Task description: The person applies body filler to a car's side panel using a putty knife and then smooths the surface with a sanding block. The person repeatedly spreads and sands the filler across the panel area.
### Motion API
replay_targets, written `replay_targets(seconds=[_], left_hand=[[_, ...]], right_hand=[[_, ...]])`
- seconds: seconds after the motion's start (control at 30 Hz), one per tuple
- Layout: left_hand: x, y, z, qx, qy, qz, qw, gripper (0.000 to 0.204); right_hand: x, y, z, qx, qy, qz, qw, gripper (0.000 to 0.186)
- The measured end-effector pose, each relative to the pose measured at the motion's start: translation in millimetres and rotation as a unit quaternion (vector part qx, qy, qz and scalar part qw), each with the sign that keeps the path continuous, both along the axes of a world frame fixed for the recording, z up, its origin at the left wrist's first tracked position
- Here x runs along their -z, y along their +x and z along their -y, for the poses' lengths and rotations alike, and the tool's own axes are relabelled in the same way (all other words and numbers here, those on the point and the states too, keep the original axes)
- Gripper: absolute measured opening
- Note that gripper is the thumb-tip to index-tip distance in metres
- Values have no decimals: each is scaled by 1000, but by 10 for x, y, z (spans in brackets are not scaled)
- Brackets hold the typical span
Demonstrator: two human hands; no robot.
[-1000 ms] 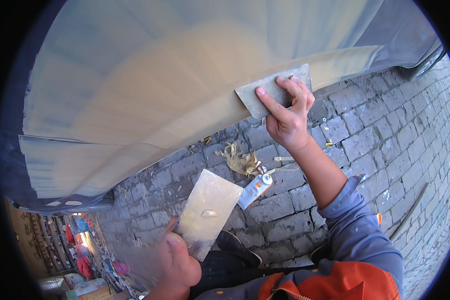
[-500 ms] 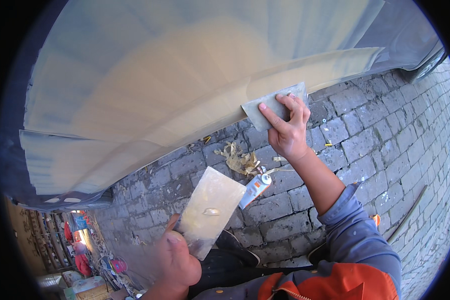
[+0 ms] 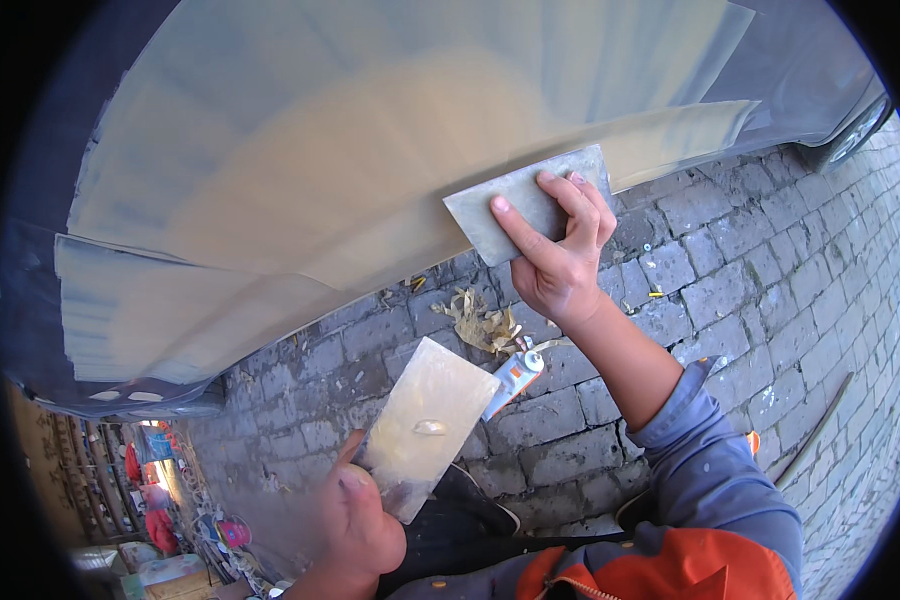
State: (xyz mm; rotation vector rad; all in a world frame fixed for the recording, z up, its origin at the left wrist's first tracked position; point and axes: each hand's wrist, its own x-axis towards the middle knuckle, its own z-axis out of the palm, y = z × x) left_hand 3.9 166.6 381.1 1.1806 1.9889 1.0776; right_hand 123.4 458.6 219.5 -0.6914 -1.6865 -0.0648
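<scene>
The right hand keeps its grip closed on a grey plate, before the lower edge of the car panel; contact I cannot confirm. Farther below the panel, the left hand has its grip closed on a pale plate with paste. Tilting this could drop the paste; uneven pressure could let the grey plate's corner scratch. Counted: two hands, two plates, one paste lump, one panel.

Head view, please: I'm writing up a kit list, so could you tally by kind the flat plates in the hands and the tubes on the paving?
Flat plates: 2 (pale plate in the left hand, grey plate in the right hand)
Tubes: 1 (white-and-orange tube on the paving)
Total: 3
</scene>
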Motion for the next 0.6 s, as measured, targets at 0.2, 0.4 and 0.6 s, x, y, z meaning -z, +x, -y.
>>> replay_targets(seconds=[0.2,0.4,0.6], left_hand=[[-59,46,-88,-13,6,55,998,67],[18,1,-30,-29,11,52,998,67],[-7,-5,-75,-22,-1,64,998,68]], right_hand=[[-83,-101,-82,11,14,-6,1000,58],[-43,-147,-160,4,23,-12,1000,56],[36,-168,-211,2,31,-16,999,57]])
